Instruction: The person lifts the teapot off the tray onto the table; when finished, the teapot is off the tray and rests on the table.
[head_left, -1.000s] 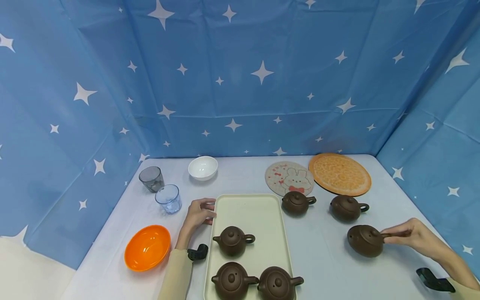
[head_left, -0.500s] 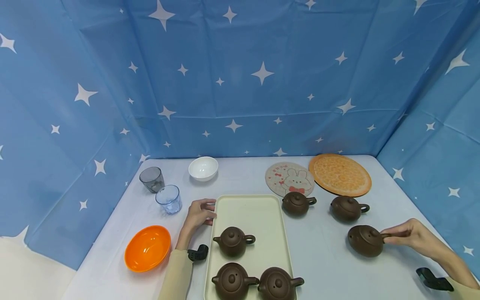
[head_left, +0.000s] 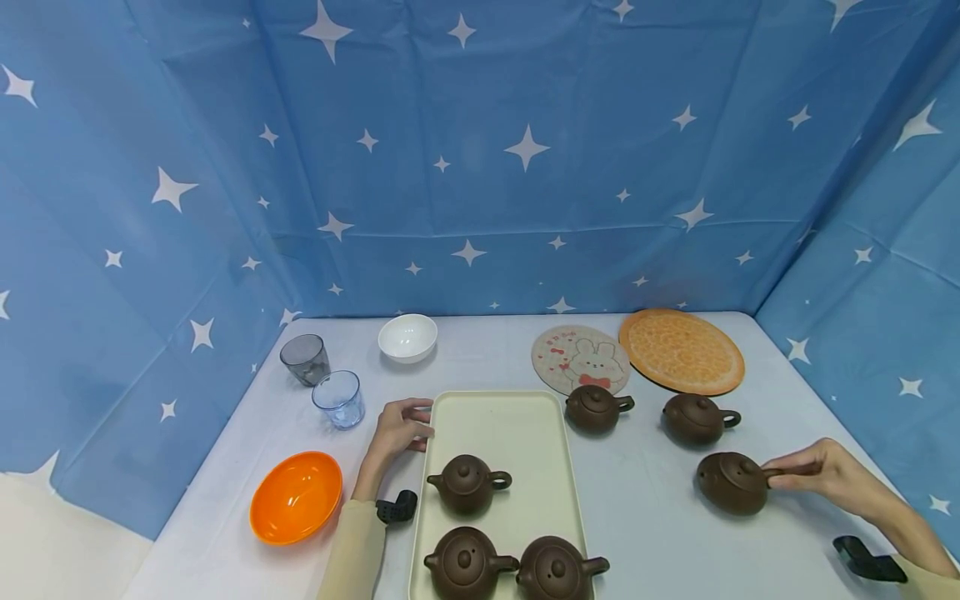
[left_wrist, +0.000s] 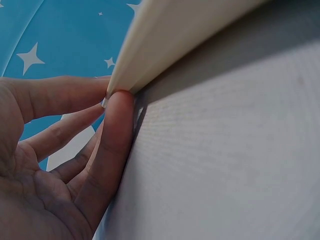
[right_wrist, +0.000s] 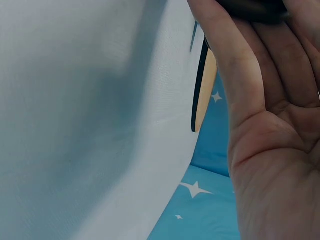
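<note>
Nothing has moved since 1 second ago: both hands and every pot sit where they were. Nearest, 2 dark brown clay teapots (head_left: 465,563) (head_left: 557,568) stand side by side at the near end of the pale cream rectangular tray (head_left: 495,417), with 1 more teapot (head_left: 467,483) just beyond them. The left hand (head_left: 396,428) rests on the pale blue counter (head_left: 637,508) with its fingers (left_wrist: 117,125) pressed against the tray's far left corner; its grip looks loosely clenched on that rim. To the right, the right hand (head_left: 817,472) pinches the handle of a tilted dark brown clay teapot (head_left: 731,482) on the counter, well apart from the tray. An orange plastic bowl (head_left: 296,497) lies near the left. Further back stand 2 brown teapots (head_left: 596,408) (head_left: 696,418), a clear blue tumbler (head_left: 338,399) and a grey tumbler (head_left: 304,359). Farthest lie a white bowl (head_left: 407,337), a round rabbit-print mat (head_left: 579,358) and an orange round mat (head_left: 681,350).
</note>
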